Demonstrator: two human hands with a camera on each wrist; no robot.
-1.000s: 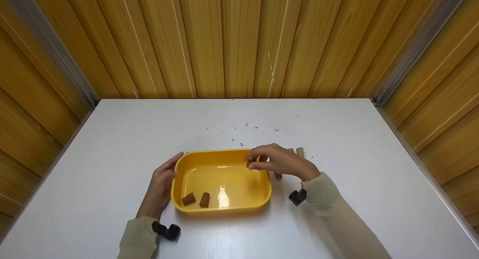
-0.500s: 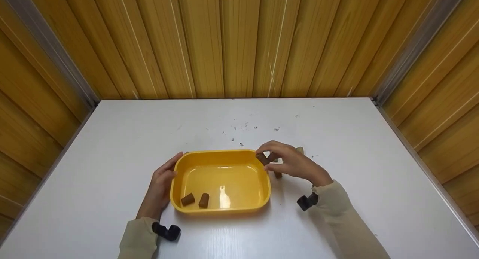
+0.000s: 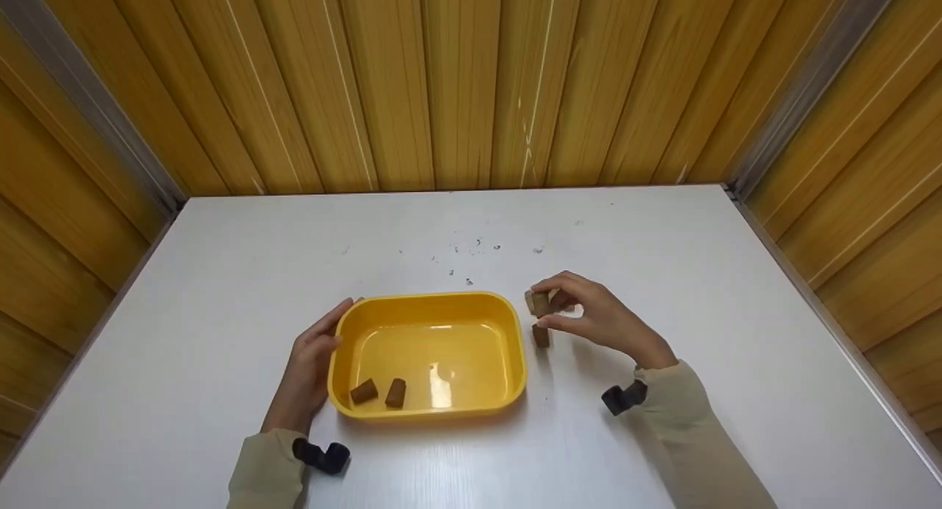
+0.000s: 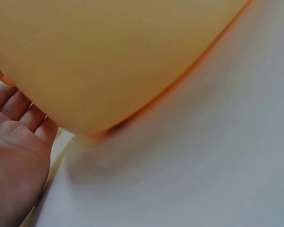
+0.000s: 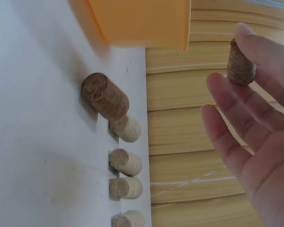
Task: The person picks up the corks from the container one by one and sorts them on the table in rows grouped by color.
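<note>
In the head view my right hand point(image 3: 600, 314) is just right of the yellow plastic tray point(image 3: 516, 391), above the table. It pinches a brown cork point(image 5: 240, 66) between thumb and fingers, best seen in the right wrist view. Below it on the table lies another brown cork point(image 3: 541, 337). My left hand point(image 3: 309, 358) rests against the tray's left side. Its fingers lie fairly straight along the outer wall and the thumb touches near the rim; the tray hides part of the fingers. Inside the tray, two corks point(image 3: 395, 393) lie at the front left.
Beyond the nearer cork, several paler-sided corks point(image 5: 125, 162) lie in a row in the right wrist view. The white table point(image 3: 243, 273) has small dark marks behind the tray. Wood-patterned panels point(image 3: 456, 90) wall it at the back and sides.
My right hand has moved right with a cork, from over the tray's back right corner to outside the tray. The left hand stays against the tray. The head view has shifted slightly.
</note>
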